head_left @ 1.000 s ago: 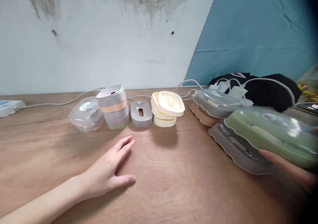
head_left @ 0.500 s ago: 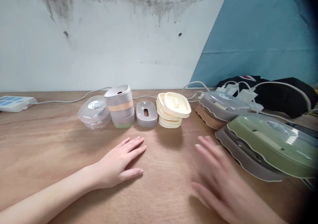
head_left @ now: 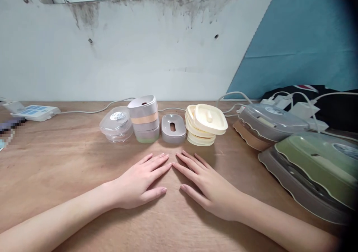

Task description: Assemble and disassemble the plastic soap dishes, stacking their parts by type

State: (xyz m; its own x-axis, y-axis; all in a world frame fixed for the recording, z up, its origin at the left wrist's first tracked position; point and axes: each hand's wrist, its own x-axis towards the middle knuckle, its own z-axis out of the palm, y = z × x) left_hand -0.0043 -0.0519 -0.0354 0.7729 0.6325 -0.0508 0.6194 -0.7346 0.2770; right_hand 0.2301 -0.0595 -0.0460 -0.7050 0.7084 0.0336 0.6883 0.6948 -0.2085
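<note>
My left hand (head_left: pixel 140 181) lies flat on the wooden table (head_left: pixel 56 162), palm down, fingers stretched out, holding nothing. My right hand (head_left: pixel 207 185) lies flat beside it, fingers out, its fingertips almost touching those of the left. Just beyond the fingertips stands a row of small plastic boxes: a clear round one (head_left: pixel 116 124), a grey stack with a peach band (head_left: pixel 144 118), a single grey lid with a slot (head_left: pixel 173 128) and a cream stack (head_left: pixel 205 124).
At the right lie larger lidded trays: a grey one on a brown one (head_left: pixel 268 123) and a green one on a grey one (head_left: pixel 319 170). White chargers and cables (head_left: pixel 304 108) rest on black cloth behind them. A power strip (head_left: pixel 32 112) sits far left by the wall.
My right hand left the green tray, swept left across the table and came to rest flat beside the left hand. The view shifted left, so everything sits further right in the picture.
</note>
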